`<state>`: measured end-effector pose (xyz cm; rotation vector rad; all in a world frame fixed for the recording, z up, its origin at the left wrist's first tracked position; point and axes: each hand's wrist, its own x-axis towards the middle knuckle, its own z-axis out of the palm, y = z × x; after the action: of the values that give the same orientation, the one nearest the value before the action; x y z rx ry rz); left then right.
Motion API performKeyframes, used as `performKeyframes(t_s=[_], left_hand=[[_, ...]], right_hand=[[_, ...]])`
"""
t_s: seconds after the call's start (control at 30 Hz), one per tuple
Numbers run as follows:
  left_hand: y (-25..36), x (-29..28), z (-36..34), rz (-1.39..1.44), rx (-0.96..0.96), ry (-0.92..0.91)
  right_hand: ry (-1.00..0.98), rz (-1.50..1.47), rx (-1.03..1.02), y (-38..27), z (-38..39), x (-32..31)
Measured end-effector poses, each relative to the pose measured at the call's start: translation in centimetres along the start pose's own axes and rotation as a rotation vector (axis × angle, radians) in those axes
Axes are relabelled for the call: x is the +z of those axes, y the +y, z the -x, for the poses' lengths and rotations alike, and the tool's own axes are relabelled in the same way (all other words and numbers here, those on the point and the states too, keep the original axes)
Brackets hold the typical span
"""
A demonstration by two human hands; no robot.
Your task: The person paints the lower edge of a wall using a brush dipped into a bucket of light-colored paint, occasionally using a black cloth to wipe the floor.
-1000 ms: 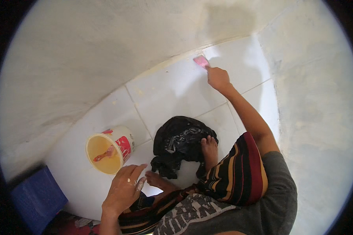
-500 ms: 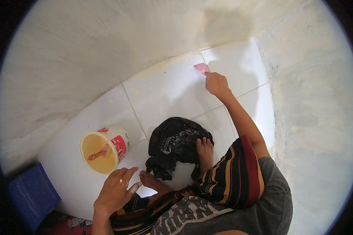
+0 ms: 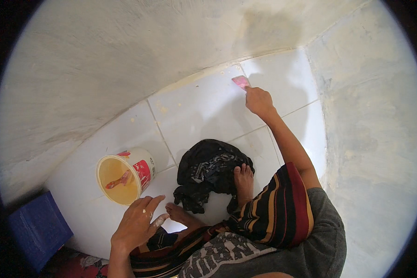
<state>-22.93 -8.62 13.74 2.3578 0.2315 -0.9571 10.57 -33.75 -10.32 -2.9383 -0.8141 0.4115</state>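
Observation:
In my right hand point(image 3: 259, 101) is a scraper with a pinkish, smeared blade point(image 3: 240, 82); the blade is over the white floor tiles point(image 3: 194, 111) near the foot of the far wall, and my fist hides its handle. My left hand point(image 3: 136, 222) holds nothing, its fingers apart and its thumb stained white. Just beyond that hand stands a white bucket point(image 3: 139, 160) with a red label and pale yellow inside. A brush with a reddish handle point(image 3: 119, 180) rests in the bucket.
A crumpled black cloth or bag point(image 3: 213, 160) lies on the floor by my bare feet. Pale wall point(image 3: 102, 69) curves along the far side, another wall point(image 3: 370, 116) stands at right. A blue box-like object point(image 3: 41, 227) sits at lower left. Yellowish flecks dot the tiles.
The whole view has shifted very slightly. My right hand keeps its grip on the scraper near the same spot, and my left hand stays beside the bucket.

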Motion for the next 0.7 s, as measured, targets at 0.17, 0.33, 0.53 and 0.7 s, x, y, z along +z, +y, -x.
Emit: performKeyframes(t_s=[0.17,0.33,0.53,0.7], left_hand=[[0.1,0.0,-0.1,0.002,0.005,-0.002],[0.2,0.0,-0.1,-0.019,0.008,0.009],[-0.2,0.4,-0.2,-0.034,0.021,0.028],[-0.6,0.5,-0.1,-0.019,0.026,0.042]], right_hand=[[0.004,0.005,-0.006,-0.1,0.1,0.0],[0.025,0.011,-0.020,0.2,0.2,0.5],[0.090,0.041,-0.012,0.9,-1.9,0.3],[0.010,0.024,-0.023,1.4,-2.0,-0.4]])
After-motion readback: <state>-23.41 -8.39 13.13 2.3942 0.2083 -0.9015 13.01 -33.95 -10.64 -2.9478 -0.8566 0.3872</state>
